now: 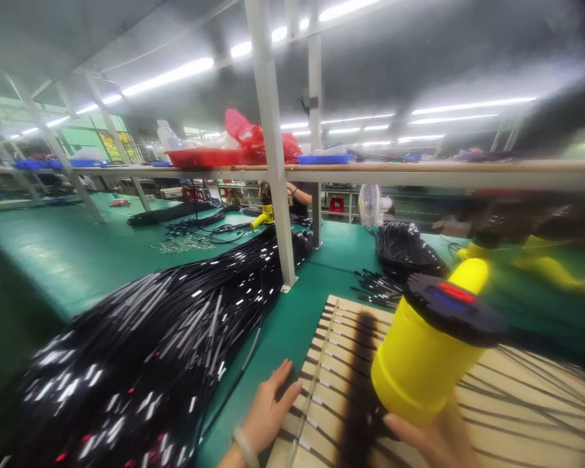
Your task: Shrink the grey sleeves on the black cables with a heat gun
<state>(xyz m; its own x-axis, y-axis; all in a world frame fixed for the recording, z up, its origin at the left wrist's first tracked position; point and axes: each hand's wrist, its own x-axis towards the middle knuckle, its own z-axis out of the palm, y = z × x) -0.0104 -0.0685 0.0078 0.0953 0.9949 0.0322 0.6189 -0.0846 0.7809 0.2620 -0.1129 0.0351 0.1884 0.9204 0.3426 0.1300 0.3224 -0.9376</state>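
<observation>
My right hand (pixel 436 432) is wrapped round the lower part of a yellow heat gun (pixel 414 364) with a black end cap. The gun is held over a pale board (pixel 334 422), and its shadow falls across it. Black cables with short white sections (pixel 326 367) lie side by side across the board, with a long strip along their left ends. By the board's left edge is my left hand (pixel 268 413), its fingers stretched out and holding nothing. Whether its fingertips touch the cable ends cannot be made out.
A large heap of black cables (pixel 175 312) covers the green table (pixel 302 299) to the left. A metal post (pixel 273 149) rises from the tabletop under a shelf (pixel 419 174). A cable bundle (pixel 404 250) and a fan (pixel 369 205) are farther back. Beyond the post, a person's arm (pixel 299 194) shows.
</observation>
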